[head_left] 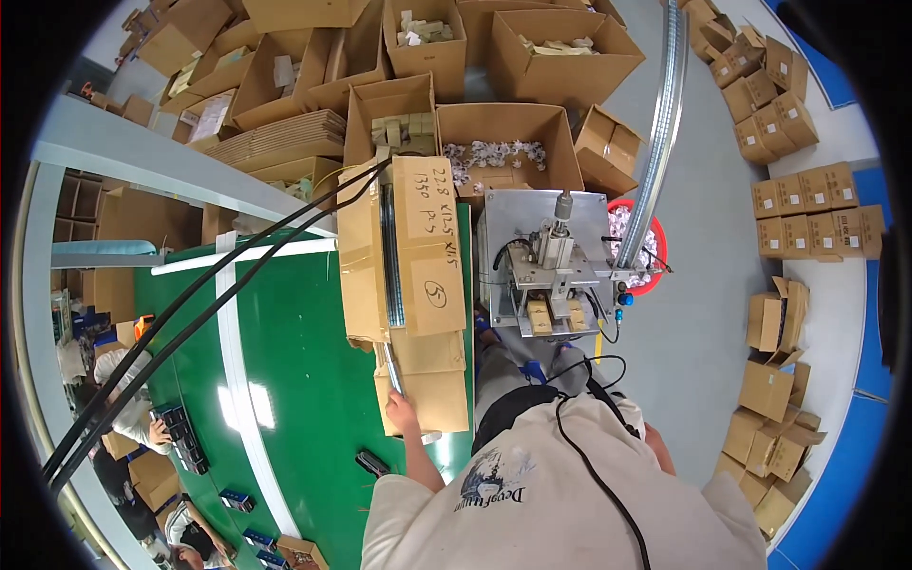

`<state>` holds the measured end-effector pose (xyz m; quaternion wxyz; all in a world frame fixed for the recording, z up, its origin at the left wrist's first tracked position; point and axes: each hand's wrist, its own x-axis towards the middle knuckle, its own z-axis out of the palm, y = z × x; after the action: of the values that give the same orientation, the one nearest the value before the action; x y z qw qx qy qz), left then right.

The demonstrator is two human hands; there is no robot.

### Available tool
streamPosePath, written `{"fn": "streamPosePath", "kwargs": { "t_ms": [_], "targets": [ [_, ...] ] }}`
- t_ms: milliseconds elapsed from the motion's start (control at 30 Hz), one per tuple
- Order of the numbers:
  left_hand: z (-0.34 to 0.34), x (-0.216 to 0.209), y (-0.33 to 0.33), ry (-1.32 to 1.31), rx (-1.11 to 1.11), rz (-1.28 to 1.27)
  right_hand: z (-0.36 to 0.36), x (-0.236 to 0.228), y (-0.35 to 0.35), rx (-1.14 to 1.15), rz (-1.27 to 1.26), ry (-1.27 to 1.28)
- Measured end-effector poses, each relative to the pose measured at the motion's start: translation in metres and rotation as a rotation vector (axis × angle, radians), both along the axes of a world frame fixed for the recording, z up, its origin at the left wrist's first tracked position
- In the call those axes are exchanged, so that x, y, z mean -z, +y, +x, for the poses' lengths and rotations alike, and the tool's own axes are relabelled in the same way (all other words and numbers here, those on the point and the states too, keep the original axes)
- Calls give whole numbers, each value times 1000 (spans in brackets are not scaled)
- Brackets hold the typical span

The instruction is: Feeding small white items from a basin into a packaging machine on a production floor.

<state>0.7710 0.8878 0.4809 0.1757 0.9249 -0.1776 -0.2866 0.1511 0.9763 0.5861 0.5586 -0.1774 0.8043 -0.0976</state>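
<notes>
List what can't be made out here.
All head view:
Right hand: hidden behind the shirt; only some arm shows.
Left fingers: too small to tell their exact grip on the metal strip.
White pieces in the red tub: too small; clear tube covers some.
Bottom-left box: cut off by the lower edge.

The person's left forearm (422, 463), bare below a short pale sleeve (404, 499), extends from the near side toward the far side, just left of centre. The left hand (401, 411) is at its far end, fingers curled in a grip. On the right, a short stretch of bare right arm (657, 449) shows beside the torso (560, 484); its hand is hidden.
</notes>
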Motion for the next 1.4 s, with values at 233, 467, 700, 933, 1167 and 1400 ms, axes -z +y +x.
{"fn": "streamPosePath", "kwargs": {
  "t_ms": [233, 467, 700, 933, 1167, 1400],
  "targets": [
    [-5, 16, 3, -169, 17, 82, -5, 10, 5, 25, 9, -6],
    [-12, 33, 7, -325, -4, 158, -18, 56, 9, 48, -23, -74],
    [9, 68, 32, -520, 69, 120, -62, 110, -12, -456, -287, -121],
    [17, 49, 43, -714, 444, 193, -133, 237, -41, 114, -178, -192],
    [41, 84, 44, -907, 457, 186, -141, 341, -117, 370, -108, -119],
    [13, 49, 47, -978, 412, 42, -163, 416, -187, 488, -348, -242]
  ]
}}
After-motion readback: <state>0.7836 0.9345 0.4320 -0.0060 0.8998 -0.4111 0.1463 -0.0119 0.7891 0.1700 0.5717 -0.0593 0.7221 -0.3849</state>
